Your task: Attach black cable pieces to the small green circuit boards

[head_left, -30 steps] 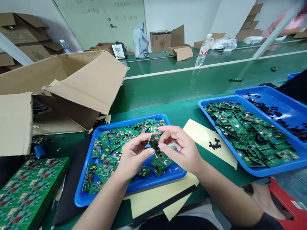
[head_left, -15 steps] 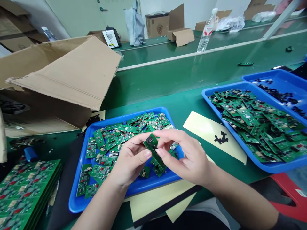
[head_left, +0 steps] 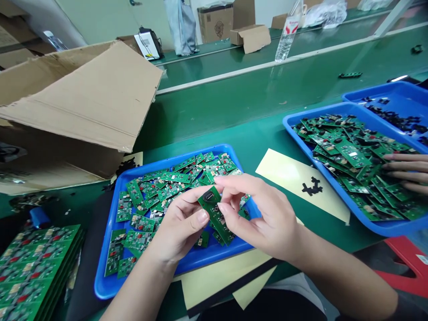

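My left hand (head_left: 180,227) and my right hand (head_left: 261,218) both pinch a small green circuit board (head_left: 216,214) with a round black part at its upper end. They hold it just above a blue tray (head_left: 110,285) filled with several loose green circuit boards (head_left: 150,200). My left thumb presses the board's left edge. On the board's right side are my right thumb and fingers.
A second blue tray (head_left: 384,225) of green boards lies at the right, with another person's fingers (head_left: 404,169) on them. Behind it is a third tray (head_left: 397,96) of black parts. A yellow sheet (head_left: 287,174) carries black pieces (head_left: 312,186). An open cardboard box (head_left: 83,98) and stacked board panels (head_left: 33,263) are at the left.
The view has tilted down and the scene has shifted up. Both hands still hold the board, now turned a little flatter. Another person's fingers have come in over the right tray.
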Motion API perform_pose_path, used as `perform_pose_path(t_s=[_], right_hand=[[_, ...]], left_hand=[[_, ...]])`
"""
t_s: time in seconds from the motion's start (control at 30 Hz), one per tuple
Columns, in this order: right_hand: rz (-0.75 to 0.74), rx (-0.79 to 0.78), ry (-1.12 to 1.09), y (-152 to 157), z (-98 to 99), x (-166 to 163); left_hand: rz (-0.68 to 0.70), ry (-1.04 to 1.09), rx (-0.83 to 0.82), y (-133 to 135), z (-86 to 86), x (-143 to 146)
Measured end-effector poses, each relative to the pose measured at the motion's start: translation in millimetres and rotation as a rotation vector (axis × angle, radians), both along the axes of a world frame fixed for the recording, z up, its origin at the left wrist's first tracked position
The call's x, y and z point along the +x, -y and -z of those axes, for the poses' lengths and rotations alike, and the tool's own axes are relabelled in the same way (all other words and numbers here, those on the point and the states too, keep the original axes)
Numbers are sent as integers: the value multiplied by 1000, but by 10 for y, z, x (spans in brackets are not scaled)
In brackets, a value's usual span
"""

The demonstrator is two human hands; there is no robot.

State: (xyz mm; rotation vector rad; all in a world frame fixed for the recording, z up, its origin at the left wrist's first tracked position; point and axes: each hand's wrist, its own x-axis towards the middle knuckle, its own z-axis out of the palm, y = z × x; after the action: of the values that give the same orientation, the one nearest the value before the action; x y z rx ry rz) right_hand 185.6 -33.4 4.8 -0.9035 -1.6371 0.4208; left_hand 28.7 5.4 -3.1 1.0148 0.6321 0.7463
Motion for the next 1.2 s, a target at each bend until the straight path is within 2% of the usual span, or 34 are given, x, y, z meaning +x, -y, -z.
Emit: perform_pose_path(t_s=[0.27,0.47,0.67,0.73,0.87,0.93,1.1,1.2], right_hand=[[109,68,71,-23,37,2],[117,22,64,-29,47,9],[184,116,188,-46,92,2],[102,37,123,-32,87,-9],[-159,-283,-181,10,40,-28],[-241,-420,-323,14,18,-26],[-335,-653,-491,-36,11,3],[-329,-684,-481,-47,11,8]], left_hand=[[11,27,-16,8,33,-12],[-43,0,34,18,46,0],[-157,-26,84,-8,43,47],[-199,-39,86,-20,45,57],[-273,-51,117,-34,79,57],[-300,-42,148,-35,100,47],[-300,-50,193,-33,112,22],[-294,-46,235,-35,98,19]])
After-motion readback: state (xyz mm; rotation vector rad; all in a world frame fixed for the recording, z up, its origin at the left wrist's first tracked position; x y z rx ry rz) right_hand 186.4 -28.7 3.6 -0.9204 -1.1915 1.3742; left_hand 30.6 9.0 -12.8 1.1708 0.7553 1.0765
